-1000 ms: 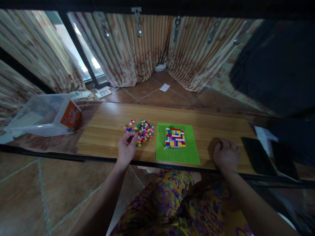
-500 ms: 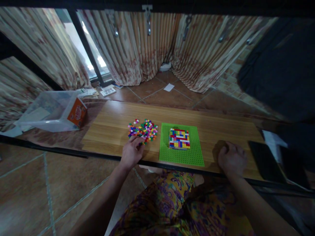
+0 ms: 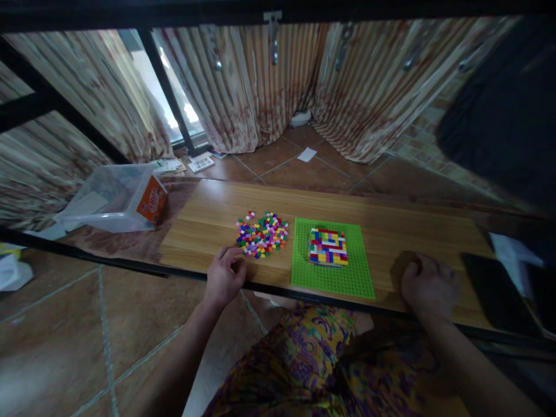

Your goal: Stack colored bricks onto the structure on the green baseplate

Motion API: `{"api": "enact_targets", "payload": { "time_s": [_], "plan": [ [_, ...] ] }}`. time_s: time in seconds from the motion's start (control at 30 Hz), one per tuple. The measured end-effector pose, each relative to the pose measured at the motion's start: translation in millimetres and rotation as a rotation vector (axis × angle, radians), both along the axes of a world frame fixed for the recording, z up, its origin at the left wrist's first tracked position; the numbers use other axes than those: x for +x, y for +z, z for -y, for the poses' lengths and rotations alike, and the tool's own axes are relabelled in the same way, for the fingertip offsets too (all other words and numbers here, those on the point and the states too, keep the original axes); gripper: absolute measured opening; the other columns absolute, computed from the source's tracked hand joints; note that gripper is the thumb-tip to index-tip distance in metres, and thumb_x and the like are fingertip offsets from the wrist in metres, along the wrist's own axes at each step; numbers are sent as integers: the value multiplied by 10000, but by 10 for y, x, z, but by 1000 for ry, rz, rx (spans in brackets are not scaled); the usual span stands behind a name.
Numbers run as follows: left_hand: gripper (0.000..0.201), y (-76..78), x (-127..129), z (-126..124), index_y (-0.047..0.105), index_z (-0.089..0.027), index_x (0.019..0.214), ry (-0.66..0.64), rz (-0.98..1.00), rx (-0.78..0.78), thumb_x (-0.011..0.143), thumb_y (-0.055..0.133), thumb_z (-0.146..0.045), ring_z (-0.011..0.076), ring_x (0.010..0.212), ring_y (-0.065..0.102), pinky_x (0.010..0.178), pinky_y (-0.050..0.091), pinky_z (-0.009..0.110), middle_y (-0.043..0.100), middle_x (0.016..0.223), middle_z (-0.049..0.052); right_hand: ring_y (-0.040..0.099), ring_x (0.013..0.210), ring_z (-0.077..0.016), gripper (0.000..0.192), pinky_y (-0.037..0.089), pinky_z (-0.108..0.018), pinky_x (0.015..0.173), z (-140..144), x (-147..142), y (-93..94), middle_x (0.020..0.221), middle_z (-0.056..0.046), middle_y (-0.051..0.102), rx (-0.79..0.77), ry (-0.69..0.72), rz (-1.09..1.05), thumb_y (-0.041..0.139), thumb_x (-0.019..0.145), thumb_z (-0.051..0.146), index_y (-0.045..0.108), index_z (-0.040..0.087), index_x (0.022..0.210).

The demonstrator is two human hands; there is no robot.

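Note:
My left hand is at the near edge of the wooden board, its index finger just beside a loose pile of small coloured toy bricks. Its fingers are bent, with a gap between thumb and index finger, and I see no brick in them. Right of the pile lies a green baseplate, bearing a low square block of multicoloured bricks. My right hand rests on the board farther right, fingers curled in, with nothing visible in it.
The wooden board has a dark front edge. At left stands a clear plastic bin with an orange label. A dark flat object and white paper lie at right. Dark cloth hangs at upper right.
My left hand has drawn back from the brick pile toward the board's near edge. My right hand stays on the board. The whole view has shifted slightly.

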State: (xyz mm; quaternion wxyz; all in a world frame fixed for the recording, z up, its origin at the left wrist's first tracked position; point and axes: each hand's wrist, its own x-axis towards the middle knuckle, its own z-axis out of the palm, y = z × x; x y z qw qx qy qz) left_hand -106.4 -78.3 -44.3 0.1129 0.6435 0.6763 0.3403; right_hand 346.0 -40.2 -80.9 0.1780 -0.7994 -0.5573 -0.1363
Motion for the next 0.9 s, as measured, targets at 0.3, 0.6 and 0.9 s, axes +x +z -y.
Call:
{"api": "enact_targets", "payload": {
  "time_s": [0.3, 0.6, 0.9],
  "plan": [
    [225, -51, 31, -92, 657, -231, 1025, 79, -103, -32, 817, 591, -284, 211, 825, 648, 738, 528, 312, 673, 995, 65, 550, 1041, -339, 462, 383, -437, 856, -5, 12, -6, 1133, -226, 649, 24, 25, 17, 395, 875, 314, 665, 71, 1160],
    [237, 8, 60, -144, 644, -214, 1059, 33, -146, -126, 851, 573, -304, 216, 838, 653, 717, 499, 307, 667, 966, 65, 541, 1050, -340, 480, 373, -438, 860, -7, 0, 10, 1163, -220, 637, -12, -3, -6, 383, 880, 334, 655, 78, 1181],
    [179, 23, 108, -136, 603, -208, 861, 65, -125, -151, 848, 587, -386, 191, 815, 624, 676, 451, 278, 637, 875, 38, 541, 1048, -325, 485, 372, -418, 861, -8, 9, 0, 1178, -201, 641, 4, 8, -9, 378, 879, 340, 659, 86, 1181]
  ]
}}
